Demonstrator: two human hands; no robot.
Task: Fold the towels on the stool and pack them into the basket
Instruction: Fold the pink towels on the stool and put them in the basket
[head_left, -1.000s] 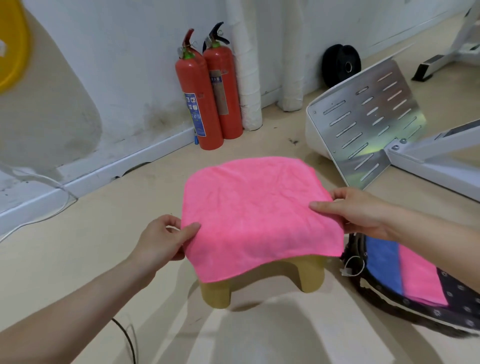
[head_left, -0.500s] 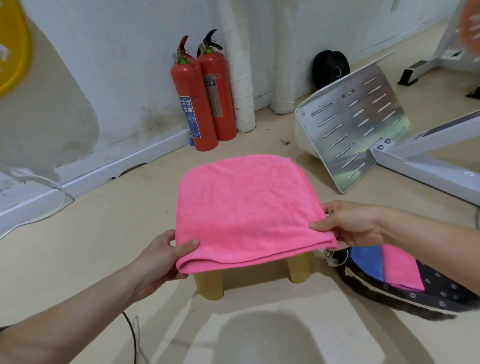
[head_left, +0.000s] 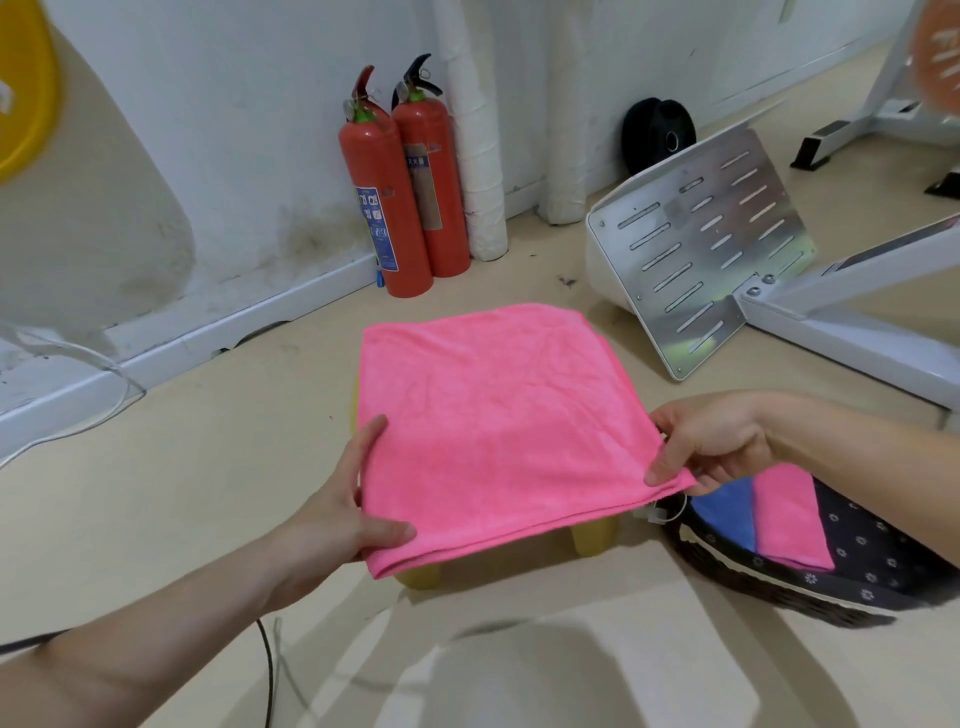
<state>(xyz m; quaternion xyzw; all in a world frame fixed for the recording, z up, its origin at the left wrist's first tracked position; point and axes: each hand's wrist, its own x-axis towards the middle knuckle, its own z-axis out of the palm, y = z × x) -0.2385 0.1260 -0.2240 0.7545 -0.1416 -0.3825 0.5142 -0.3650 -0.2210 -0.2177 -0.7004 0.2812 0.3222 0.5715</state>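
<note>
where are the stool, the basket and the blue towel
stool (head_left: 594, 538), head view, on one yellow leg showing under the cloth
basket (head_left: 779, 590), head view, on its dark woven outer wall
blue towel (head_left: 724, 514), head view, on its flat top face

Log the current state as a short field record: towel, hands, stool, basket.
towel: pink towel lies over the stool, doubled; two layers show at its near edge
left hand: left hand grips the near-left corner, thumb on top
right hand: right hand pinches the near-right corner
stool: stool is yellow, only its legs visible
basket: basket stands right of the stool
packed: folded blue towel and second pink towel
</note>
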